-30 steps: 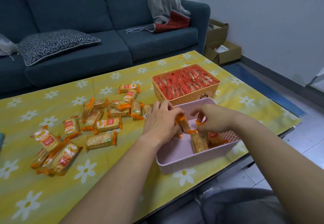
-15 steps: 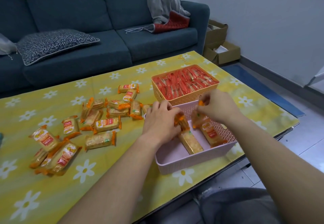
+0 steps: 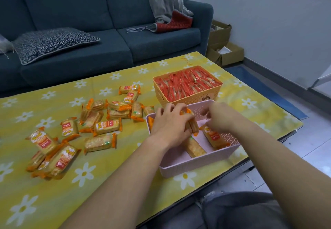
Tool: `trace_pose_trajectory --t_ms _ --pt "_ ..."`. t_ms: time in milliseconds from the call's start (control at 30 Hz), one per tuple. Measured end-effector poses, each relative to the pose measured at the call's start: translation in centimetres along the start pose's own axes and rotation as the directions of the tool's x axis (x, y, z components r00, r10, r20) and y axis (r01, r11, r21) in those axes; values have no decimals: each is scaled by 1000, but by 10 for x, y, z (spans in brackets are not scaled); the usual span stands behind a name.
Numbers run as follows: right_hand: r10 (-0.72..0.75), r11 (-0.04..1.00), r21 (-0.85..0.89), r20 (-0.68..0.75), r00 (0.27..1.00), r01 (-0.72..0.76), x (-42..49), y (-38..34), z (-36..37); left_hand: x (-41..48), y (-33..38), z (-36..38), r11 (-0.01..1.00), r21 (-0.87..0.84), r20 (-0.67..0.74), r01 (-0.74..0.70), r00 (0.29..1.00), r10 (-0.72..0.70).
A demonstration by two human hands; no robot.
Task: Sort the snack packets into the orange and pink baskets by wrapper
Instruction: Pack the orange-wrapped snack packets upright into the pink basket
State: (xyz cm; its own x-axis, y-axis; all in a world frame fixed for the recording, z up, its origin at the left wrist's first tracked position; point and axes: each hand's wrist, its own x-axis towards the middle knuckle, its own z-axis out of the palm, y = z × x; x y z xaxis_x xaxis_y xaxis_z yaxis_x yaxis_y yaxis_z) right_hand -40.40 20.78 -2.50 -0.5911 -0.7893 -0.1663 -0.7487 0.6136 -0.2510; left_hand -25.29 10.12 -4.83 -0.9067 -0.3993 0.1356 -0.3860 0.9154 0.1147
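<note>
The left hand (image 3: 169, 124) has its grip closed round a bundle of orange-ended packets (image 3: 191, 121), held over the pink basket (image 3: 197, 166). The right hand (image 3: 221, 118) is blurred just beside the bundle, and whether its grip holds anything cannot be told. Two packets lie in the pink basket. One of them, the labelled packet (image 3: 214, 137), shows a red label with writing too small to read. Just behind, the orange basket (image 3: 179, 100), with a small cartoon figure on its wall, is packed with red packets (image 3: 186, 83). Loose packets (image 3: 107, 127) lie on the counter (image 3: 89, 198), which is covered with a yellow daisy cloth.
</note>
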Motion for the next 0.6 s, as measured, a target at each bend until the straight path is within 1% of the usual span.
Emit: trace_pose_trajectory --t_ms 33,67,100,133,233,267,467,533,600 --pt "7 994 -106 94 996 3 -3 -4 6 0 0 0 1000 -6 2 0 1000 0" --pt "24 984 -178 160 987 5 -5 -8 13 -1 1 -1 1000 -14 6 0 1000 0" --pt "43 973 -230 193 980 3 -8 -14 18 -1 1 0 1000 -22 11 1 1000 -1" --pt "48 962 -271 186 981 4 -9 -18 24 -1 1 -1 1000 -28 16 3 1000 -3" --pt "96 935 -346 57 994 -70 -8 -19 34 -1 2 -2 999 -36 25 8 1000 -8" --pt "105 926 -369 39 994 -84 -7 -19 35 -1 2 -2 999 -41 26 11 1000 -10" --pt "36 899 -436 24 999 -22 -7 -14 35 1 1 -2 998 -59 36 16 999 -14" --pt "49 883 -468 47 998 -21 -7 -11 40 1 0 -2 998 -66 41 15 999 -13" --pt "70 899 -436 51 996 -40 -6 -10 38 0 0 -3 997 -73 44 16 999 -13"
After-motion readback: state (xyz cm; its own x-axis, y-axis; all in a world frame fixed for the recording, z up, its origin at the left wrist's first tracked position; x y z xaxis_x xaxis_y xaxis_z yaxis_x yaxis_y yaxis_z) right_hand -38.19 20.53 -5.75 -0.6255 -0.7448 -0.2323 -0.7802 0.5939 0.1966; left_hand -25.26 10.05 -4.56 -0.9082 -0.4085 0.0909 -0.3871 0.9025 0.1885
